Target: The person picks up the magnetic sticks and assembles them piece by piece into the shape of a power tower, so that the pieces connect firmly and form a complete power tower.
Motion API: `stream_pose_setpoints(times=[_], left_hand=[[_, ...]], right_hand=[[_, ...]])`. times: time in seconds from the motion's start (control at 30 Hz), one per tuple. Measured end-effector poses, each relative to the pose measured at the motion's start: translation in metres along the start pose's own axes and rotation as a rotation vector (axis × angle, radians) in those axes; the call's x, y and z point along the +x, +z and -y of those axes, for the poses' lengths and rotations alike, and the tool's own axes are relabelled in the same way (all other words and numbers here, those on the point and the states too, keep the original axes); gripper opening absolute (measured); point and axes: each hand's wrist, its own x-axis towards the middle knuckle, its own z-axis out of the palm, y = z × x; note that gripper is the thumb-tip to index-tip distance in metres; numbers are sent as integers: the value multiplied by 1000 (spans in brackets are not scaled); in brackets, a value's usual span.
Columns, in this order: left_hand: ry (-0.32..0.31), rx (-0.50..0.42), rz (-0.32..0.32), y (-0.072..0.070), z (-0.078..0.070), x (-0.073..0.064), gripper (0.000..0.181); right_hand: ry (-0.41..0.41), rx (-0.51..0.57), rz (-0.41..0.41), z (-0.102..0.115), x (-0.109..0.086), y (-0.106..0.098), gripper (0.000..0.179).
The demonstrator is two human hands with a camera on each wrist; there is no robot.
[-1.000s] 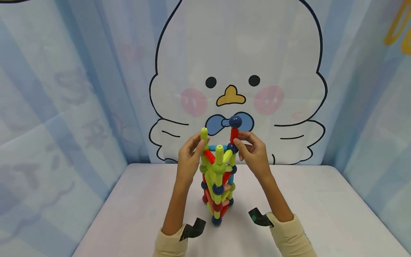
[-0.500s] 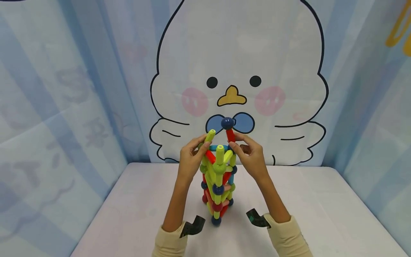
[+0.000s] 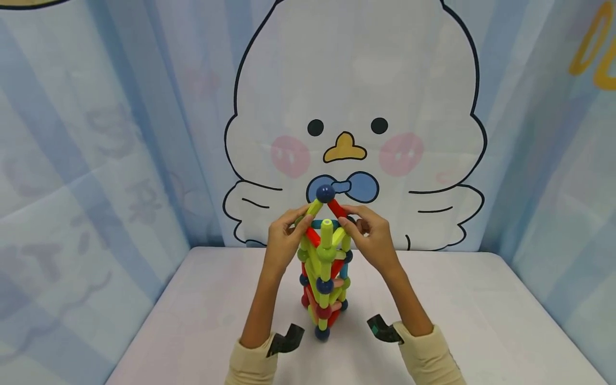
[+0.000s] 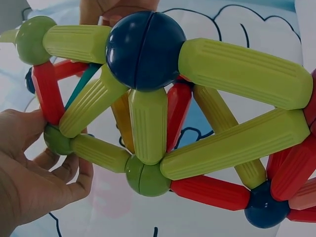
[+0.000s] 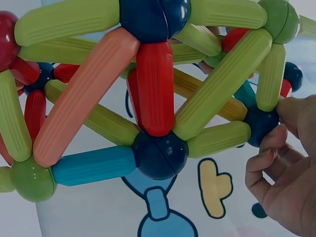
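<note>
A tower of magnetic rods and balls (image 3: 324, 286) stands upright on the table. At its top left my left hand (image 3: 284, 240) pinches a yellow-green magnetic rod (image 3: 314, 208), with fingers beside a green ball (image 4: 58, 139) in the left wrist view. My right hand (image 3: 376, 240) pinches a red magnetic rod (image 3: 338, 208) at the top right, its fingertips close to a dark blue ball (image 5: 262, 126). Both rods lean inward and meet at a dark blue top ball (image 3: 325, 193), forming a peak. Nearer the camera, another yellow-green rod (image 3: 326, 234) points straight up.
The pale table (image 3: 192, 331) extends around the tower, its back edge close to a curtain (image 3: 356, 80) printed with a white cartoon bird. Dark pieces (image 3: 287, 339) are attached at both sleeve cuffs.
The red rod and its dark blue ball have tilted left from upright. The yellow-green rod in the left hand has tilted right, and its tip now meets that ball.
</note>
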Motion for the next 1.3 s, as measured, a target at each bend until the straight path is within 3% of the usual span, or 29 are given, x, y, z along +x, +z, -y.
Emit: stream_pose_setpoints(times=[0.1, 0.17, 0.3, 0.4, 0.47, 0.57, 0.8, 0.93, 1.1, 1.3], left_hand=[[-21, 9, 4, 0, 0, 1, 35], [-34, 18, 6, 1, -1, 2, 34], [-31, 22, 19, 2, -1, 1, 33], [-23, -11, 32, 2, 1, 0, 33], [-20, -44, 39, 2, 1, -1, 33], [-22, -88, 49, 2, 2, -1, 34], [-56, -137, 103, -1, 4, -1, 34], [-60, -151, 137, -4, 6, -4, 32], [-73, -175, 162, -6, 7, -6, 32], [-72, -236, 179, -5, 6, -4, 34]], right_hand=[[2, -7, -41, 0, -1, 2, 28], [-25, -2, -117, 1, -4, 6, 27], [-148, 42, -264, -6, -15, 18, 24], [-222, 80, -247, -9, -23, 27, 28], [-222, 98, -200, -5, -26, 32, 31], [-147, 103, -163, 2, -30, 37, 30], [109, 140, -160, 25, -31, 41, 21], [214, 173, -149, 36, -32, 39, 23], [253, 176, -144, 30, -33, 41, 23], [205, 182, -143, 41, -31, 37, 23]])
